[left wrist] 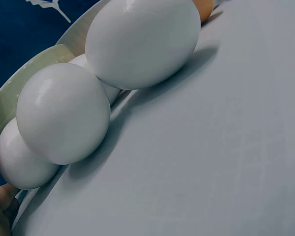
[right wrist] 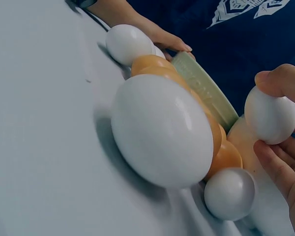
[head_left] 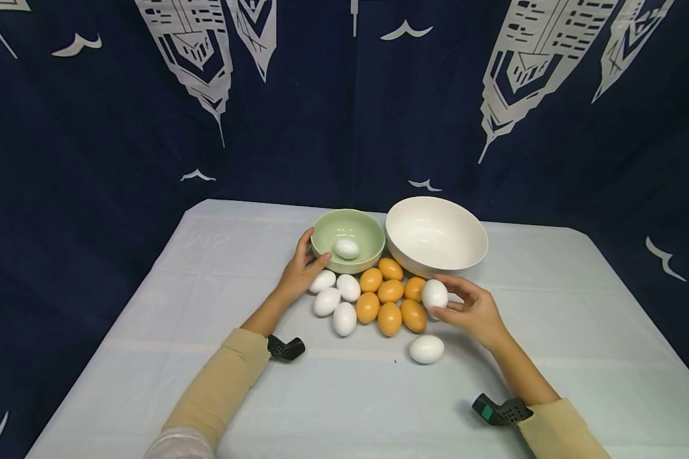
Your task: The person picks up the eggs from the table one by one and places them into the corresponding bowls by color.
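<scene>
My left hand (head_left: 300, 271) grips the left side of a green bowl (head_left: 373, 245), its thumb at the near rim. One white egg (head_left: 346, 248) lies inside that bowl. With thumb and fingertips, my right hand (head_left: 473, 309) pinches another white egg (right wrist: 270, 115), held up off the table in the right wrist view. Beneath it a further white egg (right wrist: 230, 194) rests beside the orange eggs (head_left: 390, 291), which are clustered in front of the bowls. Several white eggs (head_left: 327, 301) sit left of the orange ones, and a lone white egg (head_left: 427, 349) lies nearer me.
A large white bowl (head_left: 436, 236) stands at the back, right beside the green one, its inside showing no eggs. A pale cloth covers the table (head_left: 235, 268). Behind hangs a dark blue curtain (head_left: 321, 127) with white building prints.
</scene>
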`<state>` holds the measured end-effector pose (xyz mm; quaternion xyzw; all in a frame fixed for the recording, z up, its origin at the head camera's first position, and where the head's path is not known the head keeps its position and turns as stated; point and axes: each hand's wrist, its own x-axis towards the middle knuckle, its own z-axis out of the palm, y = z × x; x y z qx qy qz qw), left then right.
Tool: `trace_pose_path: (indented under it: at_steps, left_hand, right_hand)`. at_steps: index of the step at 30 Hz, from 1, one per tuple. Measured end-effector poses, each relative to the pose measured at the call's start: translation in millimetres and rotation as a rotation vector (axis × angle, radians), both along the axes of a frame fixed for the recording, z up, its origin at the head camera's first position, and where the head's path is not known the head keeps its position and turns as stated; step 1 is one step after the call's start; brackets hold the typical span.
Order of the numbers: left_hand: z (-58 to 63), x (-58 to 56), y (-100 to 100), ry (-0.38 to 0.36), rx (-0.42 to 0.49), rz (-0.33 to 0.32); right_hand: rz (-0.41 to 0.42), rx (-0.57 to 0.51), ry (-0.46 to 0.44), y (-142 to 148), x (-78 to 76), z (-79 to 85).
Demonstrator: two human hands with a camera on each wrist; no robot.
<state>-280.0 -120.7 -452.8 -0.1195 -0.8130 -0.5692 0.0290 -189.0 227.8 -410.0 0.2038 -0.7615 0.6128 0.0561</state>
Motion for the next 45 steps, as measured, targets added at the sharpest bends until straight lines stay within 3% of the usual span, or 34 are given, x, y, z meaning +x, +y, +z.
trace_pose_path:
  at_steps: [16,28,45]
  left_hand:
    - [-1.2,1.0,0,0.001,0.008,0.004]
    - [-1.6,-0.2,1,0.005,0.018,0.002]
    - [-0.6,-1.6,0,-0.004,0.008,0.011]
  right_hand:
    - [0.055,-0.007,-0.059,-25,-17.1,7.2]
    - [0.084,-0.032,-0.03,-44,-29.8,8.5]
    - [0.106,-0.035,-0.113,-72,-47.4,16.8]
